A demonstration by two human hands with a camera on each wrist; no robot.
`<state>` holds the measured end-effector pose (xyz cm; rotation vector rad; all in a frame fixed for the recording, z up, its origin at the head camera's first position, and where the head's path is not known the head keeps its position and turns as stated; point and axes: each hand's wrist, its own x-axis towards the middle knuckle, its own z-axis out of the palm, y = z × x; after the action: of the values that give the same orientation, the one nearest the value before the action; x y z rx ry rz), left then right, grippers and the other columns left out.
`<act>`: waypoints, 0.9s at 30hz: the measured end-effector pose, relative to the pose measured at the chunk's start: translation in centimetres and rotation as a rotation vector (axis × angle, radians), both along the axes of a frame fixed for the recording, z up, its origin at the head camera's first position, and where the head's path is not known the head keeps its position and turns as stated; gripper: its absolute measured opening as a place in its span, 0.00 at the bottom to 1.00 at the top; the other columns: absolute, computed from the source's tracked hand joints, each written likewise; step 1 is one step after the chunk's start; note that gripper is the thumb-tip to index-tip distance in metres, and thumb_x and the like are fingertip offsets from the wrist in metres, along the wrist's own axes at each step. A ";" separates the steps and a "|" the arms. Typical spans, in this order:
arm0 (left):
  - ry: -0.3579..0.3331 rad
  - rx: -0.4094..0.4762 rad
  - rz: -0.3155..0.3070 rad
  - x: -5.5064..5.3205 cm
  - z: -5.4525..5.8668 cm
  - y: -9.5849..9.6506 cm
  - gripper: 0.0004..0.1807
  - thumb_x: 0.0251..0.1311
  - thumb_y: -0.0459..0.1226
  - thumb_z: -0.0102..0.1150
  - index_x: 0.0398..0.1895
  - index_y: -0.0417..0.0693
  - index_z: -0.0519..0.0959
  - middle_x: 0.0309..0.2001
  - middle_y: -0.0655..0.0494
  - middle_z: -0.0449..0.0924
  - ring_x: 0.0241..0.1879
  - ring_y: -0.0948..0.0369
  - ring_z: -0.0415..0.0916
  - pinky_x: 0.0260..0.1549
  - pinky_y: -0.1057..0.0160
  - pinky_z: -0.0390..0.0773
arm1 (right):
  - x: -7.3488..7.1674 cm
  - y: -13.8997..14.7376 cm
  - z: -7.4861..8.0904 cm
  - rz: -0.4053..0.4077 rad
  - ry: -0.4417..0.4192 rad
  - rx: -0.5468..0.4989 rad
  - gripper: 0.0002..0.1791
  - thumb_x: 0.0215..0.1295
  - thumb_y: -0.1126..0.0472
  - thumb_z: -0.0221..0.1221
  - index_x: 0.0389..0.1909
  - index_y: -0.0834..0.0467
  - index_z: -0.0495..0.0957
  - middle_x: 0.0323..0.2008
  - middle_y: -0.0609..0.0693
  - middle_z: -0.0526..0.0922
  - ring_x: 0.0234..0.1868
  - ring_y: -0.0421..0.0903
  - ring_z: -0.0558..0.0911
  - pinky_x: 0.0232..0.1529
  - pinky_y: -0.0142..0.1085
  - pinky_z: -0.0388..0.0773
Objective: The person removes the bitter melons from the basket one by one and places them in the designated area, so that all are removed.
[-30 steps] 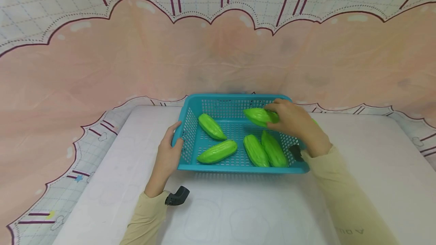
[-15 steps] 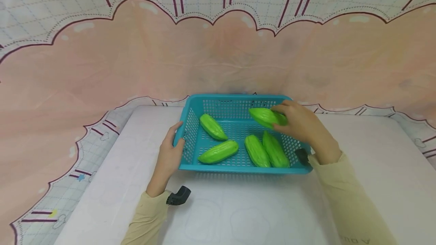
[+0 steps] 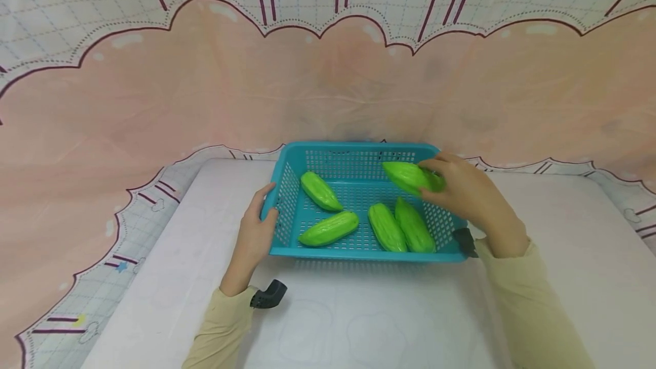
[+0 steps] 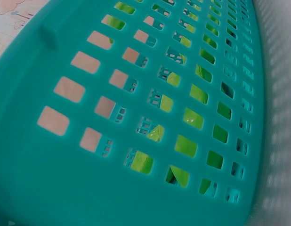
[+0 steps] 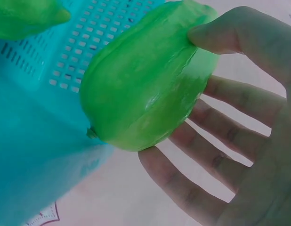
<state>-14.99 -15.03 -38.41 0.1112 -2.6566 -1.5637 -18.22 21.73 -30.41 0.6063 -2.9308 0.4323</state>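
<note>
My right hand [image 3: 463,189] pinches a light-green ridged gourd [image 3: 407,176] by one end, above the right part of the blue plastic basket [image 3: 328,253]. In the right wrist view the thumb presses the top of the held gourd [image 5: 145,84], and the fingers curl along its far side. My left hand [image 3: 254,235] holds the basket's left rim. Only the basket's perforated side wall [image 4: 89,179] fills the left wrist view; the left hand does not show there. Inside the basket lie several more gourds: one at back left [image 3: 320,191], one at front left [image 3: 329,229], and two side by side at right.
A white table [image 3: 328,318] bears the basket, which stands near its back edge. Behind the table hangs a pink cloth [image 3: 333,90] with a cloud pattern. Black cameras sit on both wrists, the left camera [image 3: 269,295] in front of the basket.
My right hand has moved to the right with the gourd, toward the basket's right rim. The left hand and the other gourds keep their places; the head view shifted slightly.
</note>
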 end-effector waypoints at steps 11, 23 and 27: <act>0.002 0.011 -0.002 0.0 0.1 0.0 0.29 0.74 0.37 0.38 0.77 0.56 0.57 0.74 0.43 0.61 0.60 0.44 0.71 0.53 0.40 0.74 | 0.8 1.3 0.2 0.009 0.038 -0.055 0.27 0.58 0.58 0.68 0.58 0.66 0.78 0.48 0.60 0.78 0.45 0.56 0.78 0.46 0.53 0.76; 0.002 0.001 0.000 0.1 0.1 0.0 0.28 0.74 0.37 0.39 0.77 0.56 0.57 0.74 0.43 0.60 0.61 0.44 0.70 0.53 0.40 0.74 | 1.4 2.6 0.2 0.010 0.082 -0.101 0.28 0.58 0.60 0.68 0.58 0.66 0.77 0.59 0.63 0.76 0.49 0.59 0.81 0.45 0.56 0.77; 0.008 0.001 -0.002 0.2 0.3 0.1 0.28 0.74 0.36 0.38 0.77 0.55 0.57 0.74 0.41 0.60 0.61 0.43 0.70 0.54 0.39 0.73 | 1.6 3.0 0.2 -0.008 0.085 -0.120 0.29 0.58 0.59 0.68 0.60 0.65 0.76 0.55 0.61 0.78 0.48 0.58 0.80 0.43 0.56 0.78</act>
<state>-14.82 -14.96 -38.15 0.1026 -2.6508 -1.5632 -16.58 24.75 -30.21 0.5816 -2.8023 0.5616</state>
